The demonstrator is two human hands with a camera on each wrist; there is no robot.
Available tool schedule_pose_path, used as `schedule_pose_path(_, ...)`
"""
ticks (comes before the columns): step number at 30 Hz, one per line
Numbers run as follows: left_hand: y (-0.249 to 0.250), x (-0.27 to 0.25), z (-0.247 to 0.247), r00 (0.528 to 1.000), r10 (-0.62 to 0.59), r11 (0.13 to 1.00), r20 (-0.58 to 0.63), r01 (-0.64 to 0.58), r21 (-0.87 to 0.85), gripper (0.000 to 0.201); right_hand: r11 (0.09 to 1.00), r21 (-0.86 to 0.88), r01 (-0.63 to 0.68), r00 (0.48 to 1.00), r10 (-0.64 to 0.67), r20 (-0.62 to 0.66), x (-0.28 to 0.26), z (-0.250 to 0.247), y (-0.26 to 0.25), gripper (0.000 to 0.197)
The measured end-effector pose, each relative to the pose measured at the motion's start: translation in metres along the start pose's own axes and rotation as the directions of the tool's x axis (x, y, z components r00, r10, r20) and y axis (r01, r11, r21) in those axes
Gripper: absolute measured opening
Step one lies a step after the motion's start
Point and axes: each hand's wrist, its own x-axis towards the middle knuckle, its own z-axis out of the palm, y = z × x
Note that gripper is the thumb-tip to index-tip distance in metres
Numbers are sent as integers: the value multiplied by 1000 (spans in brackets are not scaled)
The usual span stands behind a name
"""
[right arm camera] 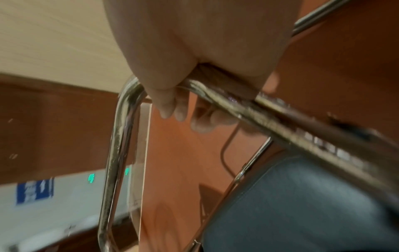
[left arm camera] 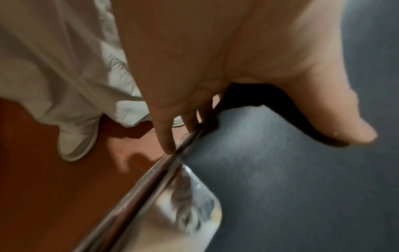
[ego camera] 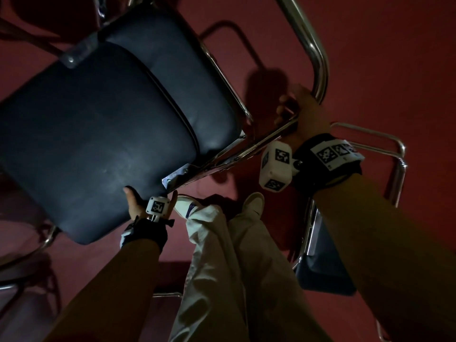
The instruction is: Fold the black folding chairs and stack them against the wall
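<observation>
While the black folding chair (ego camera: 98, 134) hangs tilted above the red floor (ego camera: 370, 58), the left hand (ego camera: 138, 206) pinches its seat edge, thumb on top, and the right hand (ego camera: 303, 112) has its fingers (right arm camera: 179, 110) curled round the chrome frame tube (right arm camera: 280, 126).

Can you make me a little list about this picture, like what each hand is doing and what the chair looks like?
left hand: grips the near edge of the chair seat, thumb on top
right hand: fingers curled round the chrome frame tube
chair seat: black padded, tilted
floor: red
another chair: by the person's right arm
shoes: white
</observation>
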Motion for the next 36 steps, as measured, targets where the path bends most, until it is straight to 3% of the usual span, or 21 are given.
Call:
schedule_pose_path(4,3,2,0,998,-22,995,52,27,-97,81,1000,-12,29,1000,-29,-6,0,0,0,3)
schedule_pose_path(6,4,0,1,996,-23,988,83,35,-152,74,999,-25,33,999,-32,31,0,-2,-2,15)
schedule_pose_path(14,10,-18,7,990,-7,997,140,17,-72,76,998,19,52,989,-54,138,2,-2,-14,26)
schedule_pose_path(20,21,-47,6,980,71,994,187,-85,65,70,1000,27,13,987,-18,159,1,-11,-24,34)
schedule_pose_path(23,21,-66,8,971,166,986,173,-168,-4,59,997,70,-14,989,4,146,0,-28,-30,37)
schedule_pose_path(27,29,-89,12,946,213,972,243,-231,49,59,982,185,-46,991,22,131,0,-53,-41,60)
schedule_pose_path(28,31,-100,16,937,228,962,266,-259,89,47,986,163,-43,994,26,107,-1,-60,-42,60)
schedule_pose_path(31,33,-128,37,925,273,926,263,-327,188,21,990,140,-21,995,7,100,-9,-66,-44,29)
schedule_pose_path(33,35,-141,49,920,327,894,218,-376,244,35,981,191,12,996,-29,87,-15,-66,-50,32)
schedule_pose_path(36,35,-156,64,904,397,853,160,-428,299,83,987,158,38,986,-63,154,-34,-54,-70,23)
